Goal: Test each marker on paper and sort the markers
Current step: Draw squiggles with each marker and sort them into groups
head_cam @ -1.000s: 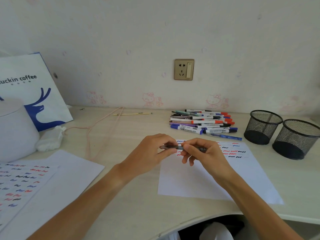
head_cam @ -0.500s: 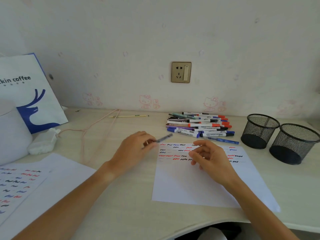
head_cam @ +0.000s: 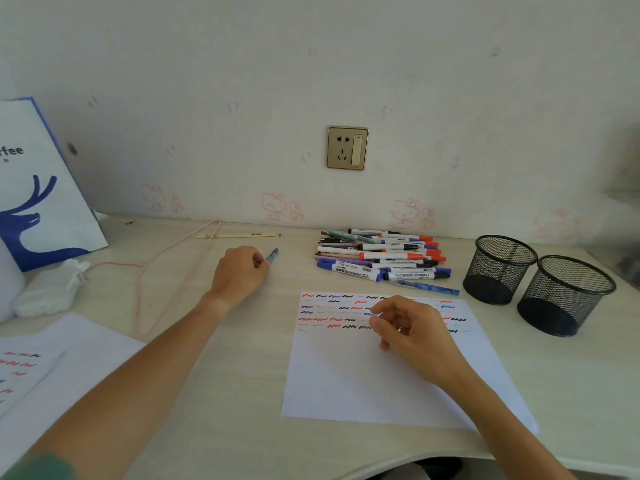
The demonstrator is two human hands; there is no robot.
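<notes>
Two hands apart, one pen piece in each, test sheet between them and the pots.

From where I sit, the left hand [head_cam: 239, 273] rests on the desk [head_cam: 221, 393] with its fingers curled round a bluish pen piece [head_cam: 272, 255], the tip poking out toward the marker pile [head_cam: 381, 259]; I cannot tell whether it is the cap or the barrel. The right hand [head_cam: 408, 329] hovers over the scribbled rows of the test sheet [head_cam: 363, 382], pinching a small blue part [head_cam: 371, 314] just at the paper. Both mesh pots [head_cam: 540, 282] stand well to the right, and I can see no markers inside. My worry: the pieces are far apart, so the tip could dry or smear the sheet, and a faint mark among so many squiggles could send this marker to the wrong pot.
</notes>
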